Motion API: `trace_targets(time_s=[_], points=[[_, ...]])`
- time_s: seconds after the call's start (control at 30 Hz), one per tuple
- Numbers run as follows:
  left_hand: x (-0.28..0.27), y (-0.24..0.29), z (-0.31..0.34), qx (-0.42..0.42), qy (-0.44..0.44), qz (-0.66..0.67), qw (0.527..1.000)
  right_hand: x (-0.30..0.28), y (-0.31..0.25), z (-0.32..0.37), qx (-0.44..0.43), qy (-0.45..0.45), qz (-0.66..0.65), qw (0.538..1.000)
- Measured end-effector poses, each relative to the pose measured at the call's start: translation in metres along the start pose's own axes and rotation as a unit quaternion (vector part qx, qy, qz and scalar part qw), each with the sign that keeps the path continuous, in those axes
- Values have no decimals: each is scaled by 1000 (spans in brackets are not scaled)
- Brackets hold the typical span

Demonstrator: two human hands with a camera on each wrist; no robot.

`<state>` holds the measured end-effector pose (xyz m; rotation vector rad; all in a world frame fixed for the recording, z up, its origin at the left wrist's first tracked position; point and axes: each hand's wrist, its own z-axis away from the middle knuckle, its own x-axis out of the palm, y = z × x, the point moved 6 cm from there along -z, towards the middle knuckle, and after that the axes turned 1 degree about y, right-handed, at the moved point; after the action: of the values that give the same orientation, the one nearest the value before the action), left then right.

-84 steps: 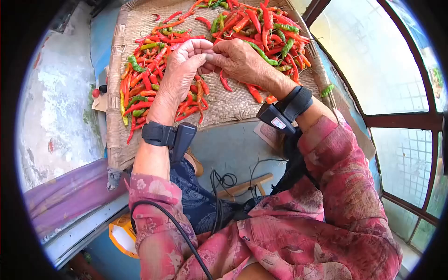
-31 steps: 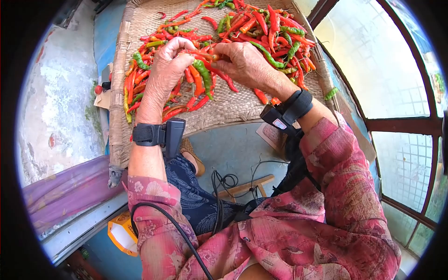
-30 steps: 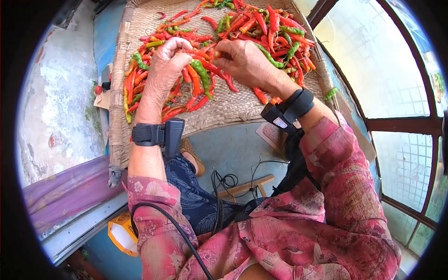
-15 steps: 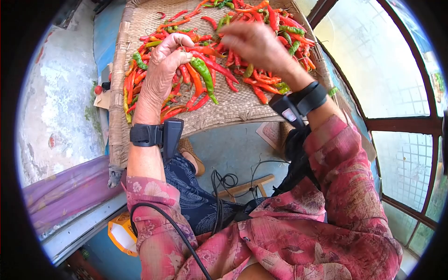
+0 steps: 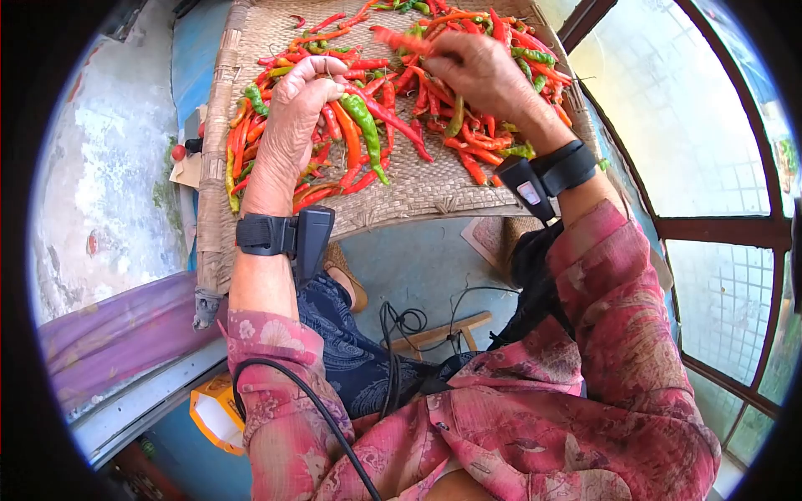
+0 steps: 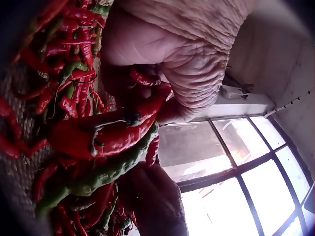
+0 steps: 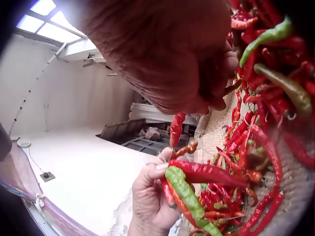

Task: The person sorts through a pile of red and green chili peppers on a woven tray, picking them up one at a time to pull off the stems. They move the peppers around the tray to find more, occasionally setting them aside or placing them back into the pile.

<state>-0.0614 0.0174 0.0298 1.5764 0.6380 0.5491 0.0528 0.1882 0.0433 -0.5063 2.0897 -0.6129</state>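
In the head view my left hand [image 5: 292, 117] pinches a small bunch of chili peppers by the stem ends. A bright green chili pepper [image 5: 364, 134] and an orange one hang from it, with a long red chili [image 7: 209, 172] slanting across. My right hand [image 5: 480, 75] is raised over the right-hand heap, fingers curled, and a red chili pepper [image 5: 401, 40], blurred, sticks out from its fingertips to the left. The right wrist view shows the left hand's bunch below the right hand. Seen from the left wrist, a thick red chili [image 6: 98, 135] and a wrinkled green one fill the foreground.
The shallow woven tray [image 5: 409, 197] carries a left pile of chilies and a larger right heap [image 5: 476, 138]. A window [image 5: 668, 108] stands close on the right, a whitewashed wall [image 5: 109, 167] on the left. Cables [image 5: 401, 321] and a small wooden stool [image 5: 443, 334] are below.
The hands were together, then parted; my right hand has swung up and right with a red chili. The left hand keeps a bunch of chilies. More chilies lie near the tray's right front.
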Motion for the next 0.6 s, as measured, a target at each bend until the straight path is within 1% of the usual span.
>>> trace_targets(time_s=[0.03, 0.1, 0.13, 0.17, 0.23, 0.27, 0.3, 0.33, 0.37, 0.43, 0.5, 0.53, 0.57, 0.6], points=[[-2, -1, 0, -8, 4, 5, 1000, -9, 5, -4, 11, 23, 9, 1000], [-4, -2, 0, -17, 8, 9, 1000, -32, 20, -4, 95, 123, 12, 988], [-5, -3, 0, -15, 14, 9, 1000, -47, 9, -5, 65, 165, 31, 984], [-6, -3, 0, -11, 19, 10, 1000, -54, 8, -4, 134, 156, 74, 976], [-5, -1, 2, -19, 15, 30, 999, -50, 7, -5, 59, 196, 210, 956], [-2, -1, 2, -27, 10, 49, 998, -32, 15, -4, 52, 114, 119, 985], [0, -2, 1, -27, 6, 49, 998, -13, 8, -3, 43, 31, 27, 998], [1, -2, 0, -24, 8, 61, 998, 7, 0, 2, 63, -65, -25, 996], [2, -3, -1, -21, 11, 72, 997, 26, -11, 9, 80, -160, -77, 981], [7, -2, -2, -21, 5, 82, 996, 39, -31, 15, 41, -158, -150, 975], [7, -2, -3, -10, 20, 54, 998, 39, -36, 16, 42, -168, -165, 971], [6, -2, -1, -16, 13, 57, 998, 35, -37, 14, 5, -133, -56, 989], [6, 0, -1, -17, 13, 56, 998, 29, -38, 13, -33, -96, 54, 993], [4, -1, 0, -30, 40, 39, 998, 27, -36, 12, -35, -94, 84, 991]])
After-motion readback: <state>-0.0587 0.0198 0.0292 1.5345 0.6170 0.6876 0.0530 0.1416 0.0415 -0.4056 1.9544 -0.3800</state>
